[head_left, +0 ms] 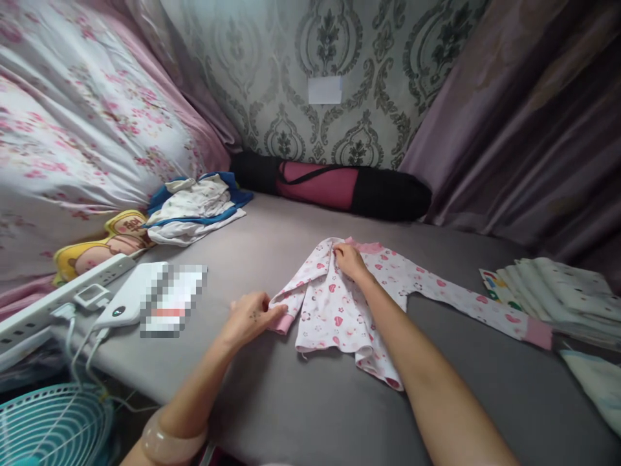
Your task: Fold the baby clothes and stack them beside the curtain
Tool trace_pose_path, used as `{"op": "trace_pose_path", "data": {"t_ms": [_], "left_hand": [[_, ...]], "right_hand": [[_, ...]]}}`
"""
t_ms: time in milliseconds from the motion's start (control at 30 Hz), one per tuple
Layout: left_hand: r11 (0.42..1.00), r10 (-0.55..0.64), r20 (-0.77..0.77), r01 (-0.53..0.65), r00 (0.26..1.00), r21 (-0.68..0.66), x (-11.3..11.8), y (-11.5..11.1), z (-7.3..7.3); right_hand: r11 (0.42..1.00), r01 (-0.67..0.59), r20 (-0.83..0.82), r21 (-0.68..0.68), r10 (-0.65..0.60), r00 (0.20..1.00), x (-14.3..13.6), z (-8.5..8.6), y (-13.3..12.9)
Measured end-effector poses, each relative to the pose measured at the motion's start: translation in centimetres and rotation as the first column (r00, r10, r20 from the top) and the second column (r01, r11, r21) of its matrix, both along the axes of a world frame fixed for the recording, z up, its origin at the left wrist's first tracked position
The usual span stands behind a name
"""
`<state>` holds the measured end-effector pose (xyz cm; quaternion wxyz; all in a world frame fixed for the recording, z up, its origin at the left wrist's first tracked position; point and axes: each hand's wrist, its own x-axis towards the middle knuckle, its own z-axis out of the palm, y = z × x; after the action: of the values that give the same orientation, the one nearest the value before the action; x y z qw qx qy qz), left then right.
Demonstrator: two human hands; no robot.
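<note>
A child's long-sleeved shirt (334, 310), white with pink hearts and pink cuffs, lies on the grey bed sheet (291, 414). My left hand (252, 317) pinches the left sleeve close to its pink cuff. Near the collar, my right hand (349, 260) grips the fabric at the left shoulder, where the cloth is bunched up. The other sleeve stretches out flat to the right. Part of the shirt's body is hidden behind my right forearm, and its lower hem is wavy.
A stack of folded clothes (563, 294) lies at the right. Rumpled clothes (194, 200) and a yellow cushion (104, 246) are at the back left. A black and maroon long bag (320, 186) lies against the wall. A power strip (29, 317), white power bank (130, 298) and fan (53, 427) stand at left.
</note>
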<state>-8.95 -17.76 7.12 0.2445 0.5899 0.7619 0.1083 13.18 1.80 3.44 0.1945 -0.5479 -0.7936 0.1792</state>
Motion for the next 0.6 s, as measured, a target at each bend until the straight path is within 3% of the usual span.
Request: {"op": "trace_pose_path", "data": {"t_ms": [200, 300, 367, 467, 533, 600], "left_hand": [[0.995, -0.102, 0.027, 0.102, 0.994, 0.003, -0.6, 0.9, -0.2], [0.975, -0.117, -0.077, 0.129, 0.990, 0.179, -2.1, 2.3, 0.9], [0.927, -0.087, -0.211, 0.156, 0.974, 0.342, -3.4, 3.6, 1.8], [0.808, 0.025, -0.376, 0.203, 0.926, 0.553, -5.6, 5.9, 2.3], [0.734, 0.085, -0.422, 0.230, 0.902, 0.639, -7.2, 7.4, 1.7], [0.708, 0.086, -0.442, 0.257, 0.893, 0.658, -8.8, 8.7, 0.3]], "right_hand": [[0.999, 0.045, -0.011, -0.011, -0.045, 0.999, -0.2, -1.0, 1.2], [1.000, 0.015, -0.015, -0.012, -0.015, 1.000, 0.3, -1.2, 1.5], [1.000, 0.001, -0.019, -0.012, -0.001, 1.000, 0.4, -1.3, 1.6], [1.000, -0.016, -0.022, -0.009, 0.016, 1.000, 0.5, -1.4, 1.7], [1.000, -0.026, -0.006, 0.002, 0.026, 1.000, 0.4, -1.5, 1.7], [0.999, -0.034, 0.020, 0.015, 0.034, 0.999, 0.4, -1.6, 1.8]]}}
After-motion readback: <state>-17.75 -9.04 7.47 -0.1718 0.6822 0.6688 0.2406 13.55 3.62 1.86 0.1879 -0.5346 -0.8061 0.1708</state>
